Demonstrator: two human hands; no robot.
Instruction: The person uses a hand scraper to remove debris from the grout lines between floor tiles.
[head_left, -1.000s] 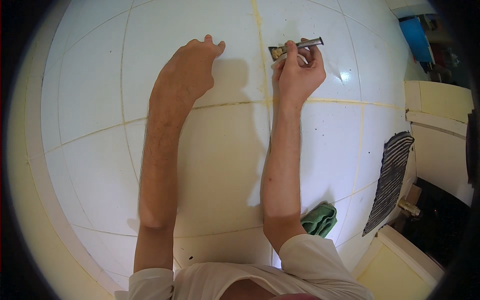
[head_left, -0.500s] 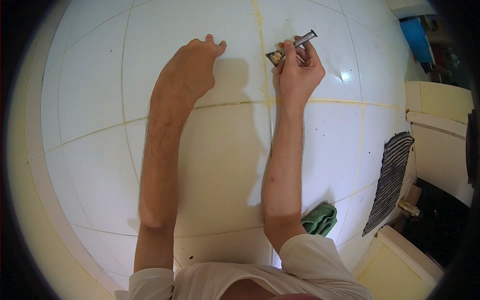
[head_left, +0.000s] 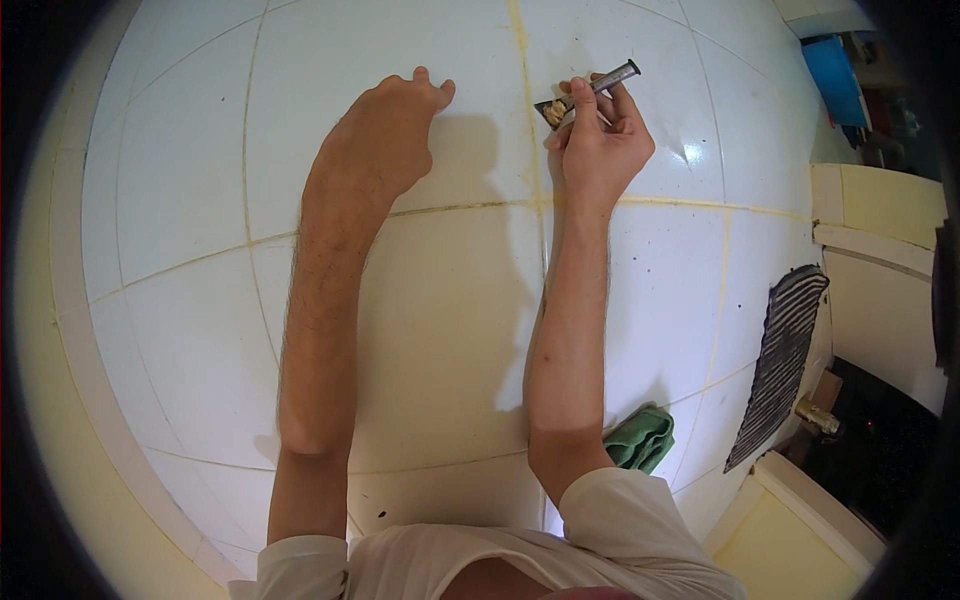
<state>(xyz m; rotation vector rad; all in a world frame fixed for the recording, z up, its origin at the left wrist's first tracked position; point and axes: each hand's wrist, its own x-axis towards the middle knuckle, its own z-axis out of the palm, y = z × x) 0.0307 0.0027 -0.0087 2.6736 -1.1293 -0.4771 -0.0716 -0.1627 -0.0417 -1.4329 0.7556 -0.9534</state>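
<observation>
My right hand (head_left: 608, 150) is closed around the grey metal handle of a small scraper (head_left: 615, 76). A beige lump of paste (head_left: 556, 112) sits on its dark blade, whose edge is beside the yellowish joint (head_left: 522, 60) between white floor tiles. To the left, my left hand (head_left: 385, 130) hovers or rests over a tile, back of the hand up; whether it touches the floor I cannot tell. Two of its fingertips poke out apart from each other, and no object shows in it. Its other fingers are hidden under the hand.
Close to my right elbow, a crumpled green cloth (head_left: 642, 438) lies on the tiles. Farther right are a black-and-grey striped mat (head_left: 783, 360) and a brass-coloured fitting (head_left: 818, 415) by a dark opening. A blue container (head_left: 835, 80) stands at upper right.
My right hand and the scraper have shifted very slightly to the right. The left hand has hardly moved.
</observation>
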